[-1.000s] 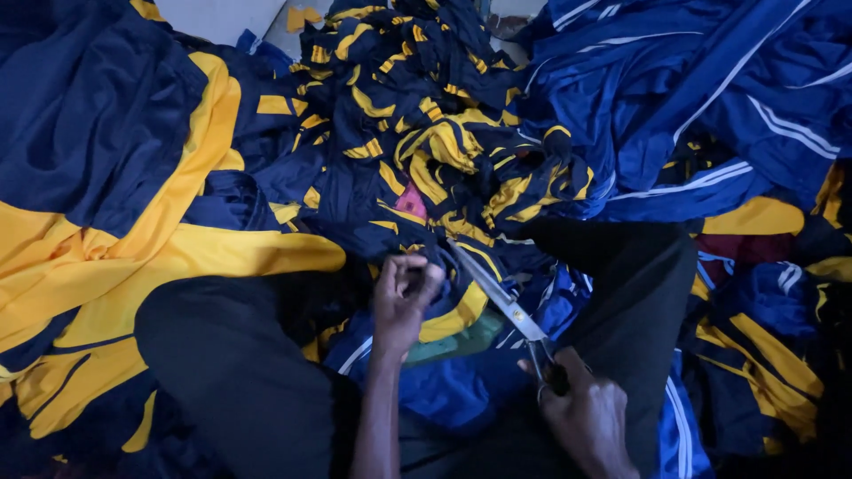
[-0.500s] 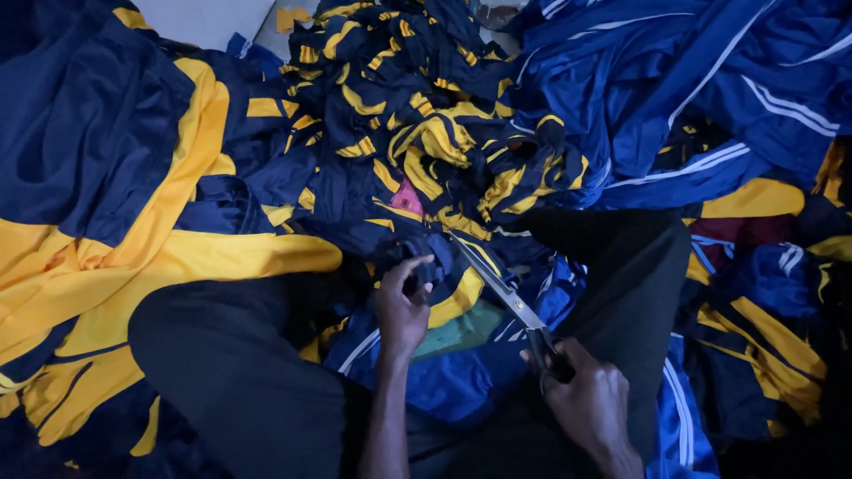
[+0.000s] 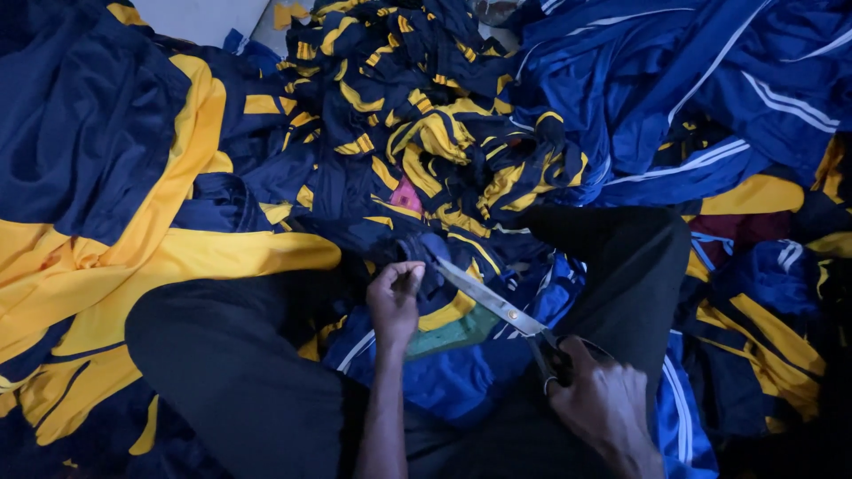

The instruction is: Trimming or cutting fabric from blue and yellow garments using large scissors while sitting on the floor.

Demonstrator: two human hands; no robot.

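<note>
My left hand pinches a dark navy fabric piece just below the heap of navy-and-yellow cut pieces. My right hand grips the black handles of long steel scissors. The blades point up and left, and their tips meet the navy fabric right beside my left fingers. Both hands work over my lap, between my legs in black trousers.
Large navy and yellow garments spread across the left. Blue garments with white stripes are piled at the upper right. More blue and yellow pieces lie at the right. A pale patch of floor shows at the top.
My left hand has shifted slightly up and left along the navy fabric, and the scissor tips have followed toward it. The right hand stays on the handles.
</note>
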